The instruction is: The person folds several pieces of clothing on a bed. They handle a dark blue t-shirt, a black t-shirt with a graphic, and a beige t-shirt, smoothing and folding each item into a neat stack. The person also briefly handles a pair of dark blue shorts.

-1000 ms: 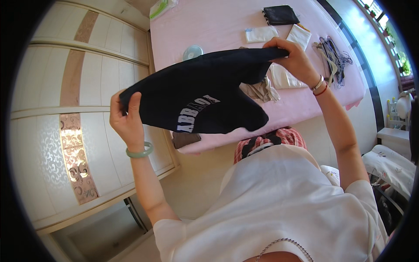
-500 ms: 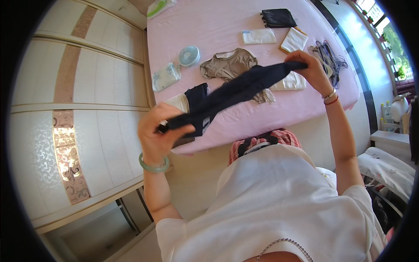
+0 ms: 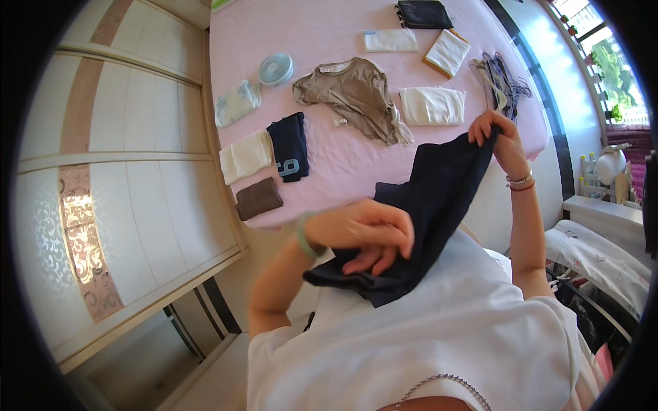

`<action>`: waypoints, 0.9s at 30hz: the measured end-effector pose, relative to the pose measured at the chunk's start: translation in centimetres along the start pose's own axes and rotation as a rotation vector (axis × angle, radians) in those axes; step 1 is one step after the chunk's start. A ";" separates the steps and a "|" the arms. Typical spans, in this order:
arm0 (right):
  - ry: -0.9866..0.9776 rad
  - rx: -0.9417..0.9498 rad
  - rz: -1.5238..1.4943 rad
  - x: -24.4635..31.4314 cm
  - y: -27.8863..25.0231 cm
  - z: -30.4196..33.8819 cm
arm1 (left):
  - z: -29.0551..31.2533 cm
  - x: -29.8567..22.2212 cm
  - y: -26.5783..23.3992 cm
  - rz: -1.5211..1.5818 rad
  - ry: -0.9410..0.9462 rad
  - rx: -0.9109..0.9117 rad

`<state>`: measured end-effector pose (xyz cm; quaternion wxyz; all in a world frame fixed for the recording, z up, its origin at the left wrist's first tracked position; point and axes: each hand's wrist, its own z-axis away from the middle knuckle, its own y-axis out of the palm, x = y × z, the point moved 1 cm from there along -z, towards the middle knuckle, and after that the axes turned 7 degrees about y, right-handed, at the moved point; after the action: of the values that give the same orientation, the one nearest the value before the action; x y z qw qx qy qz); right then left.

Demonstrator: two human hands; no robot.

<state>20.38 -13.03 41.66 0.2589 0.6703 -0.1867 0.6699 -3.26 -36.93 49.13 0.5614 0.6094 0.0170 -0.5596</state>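
A dark navy garment (image 3: pixel 439 198) is stretched at a slant in front of my white top; I cannot make out its exact kind. My right hand (image 3: pixel 495 135) grips its upper right corner, fingers bent over the edge. Across its lower left part lies my left hand (image 3: pixel 373 236), fingers loosely bent and apart, no cloth visible between them. Beyond the garment, a brown-grey shirt (image 3: pixel 356 92) is spread on the pink bed sheet (image 3: pixel 329 181). To the left are a folded navy piece (image 3: pixel 288 144) with a light blue print, a folded cream cloth (image 3: pixel 245 156) and a folded brown cloth (image 3: pixel 259 198).
A small blue fan (image 3: pixel 275 69) and a pale patterned bundle (image 3: pixel 238 104) are on the bed's left. Folded white cloths (image 3: pixel 432 106), a black folded item (image 3: pixel 423 14) and a bundle of hangers (image 3: pixel 504 82) are toward the right. A sliding wardrobe (image 3: pixel 144 123) stands left.
The navy garment has come from over the bed toward my body. My left hand has let go of its end and moved right onto the cloth; my right hand is slightly lower.
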 end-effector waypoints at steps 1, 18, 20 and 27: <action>0.013 0.002 0.003 -0.1 -0.4 0.7 | -1.1 1.2 0.6 -0.057 -0.018 -0.032; 0.073 0.443 0.792 4.9 5.0 7.9 | -4.0 5.5 0.0 -1.021 0.425 0.045; 0.082 0.421 0.973 4.0 4.7 8.7 | -4.2 5.7 -0.1 -0.991 0.465 0.057; 0.095 0.220 0.939 5.2 1.0 10.0 | -4.3 4.5 -0.8 -0.753 0.312 0.128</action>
<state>27.95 -19.31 47.25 -0.1357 0.5058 -0.3850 0.7599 0.75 -36.28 44.34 0.2689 0.6718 0.2887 -0.6269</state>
